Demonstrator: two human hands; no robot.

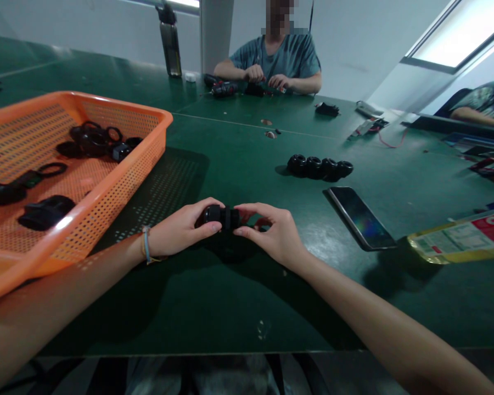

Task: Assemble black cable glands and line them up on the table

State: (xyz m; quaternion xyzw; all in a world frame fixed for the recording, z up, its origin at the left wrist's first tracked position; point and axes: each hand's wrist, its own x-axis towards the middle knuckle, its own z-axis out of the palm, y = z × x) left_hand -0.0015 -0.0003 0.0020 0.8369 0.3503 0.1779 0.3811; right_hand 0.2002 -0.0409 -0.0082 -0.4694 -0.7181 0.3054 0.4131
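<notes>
A black cylindrical part (227, 218) is held sideways just above the green table (239, 296), in the middle of the view. My left hand (184, 226) is closed round its left end, thumb in front and fingers behind. The right end sits between the thumb and fingertips of my right hand (274, 230). A ridged ring shows on the part between the two hands. Farther back and to the right, several black round parts (314, 166) stand side by side in a row.
An orange perforated basket (127, 189) with black parts and rings (94, 140) fills the left. On the right lie a phone (360, 218) and a bottle of yellow liquid (461, 238). Across the table sits a person (275, 57) near a power drill (223, 89); a dark bottle (170, 46) stands behind.
</notes>
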